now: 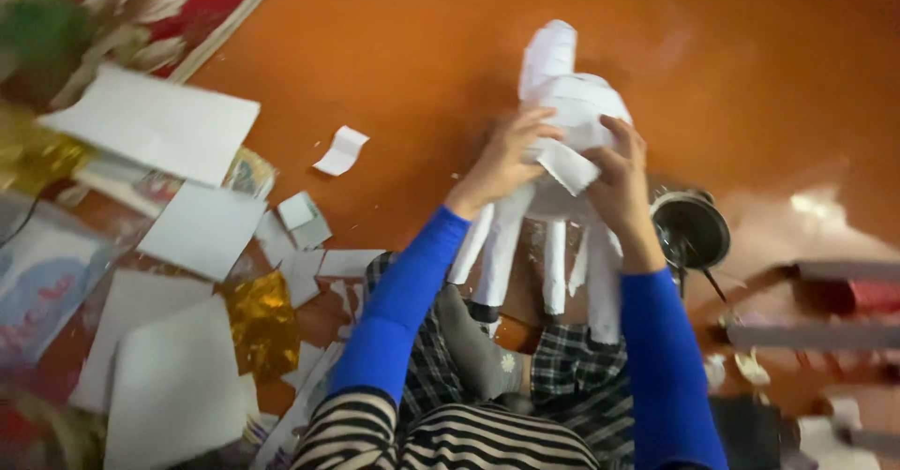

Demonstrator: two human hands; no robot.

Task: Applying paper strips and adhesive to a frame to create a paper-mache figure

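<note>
We see the orange floor (394, 67) filling most of the view, with a red flowered rug (178, 6) at its far left corner. Large white paper sheets (155, 119) lie scattered on the floor to our left, among them crumpled gold foil (261, 320) and small white paper scraps (341, 149). Above our lap, which is covered by checked fabric (562, 367), we hold a white paper-covered animal figure (572, 104) with its four legs pointing down toward us and its head away from us. Our left hand (502, 161) grips the figure's left flank, its fingers (530, 123) curled and pressed onto the paper skin. Our right hand (619, 175) clasps the other flank, fingers (626, 133) bent over the body and holding down a loose white paper strip (567, 164) between the two hands. Just to the right of the figure, a small dark metal bowl (692, 229) sits on the floor.
</note>
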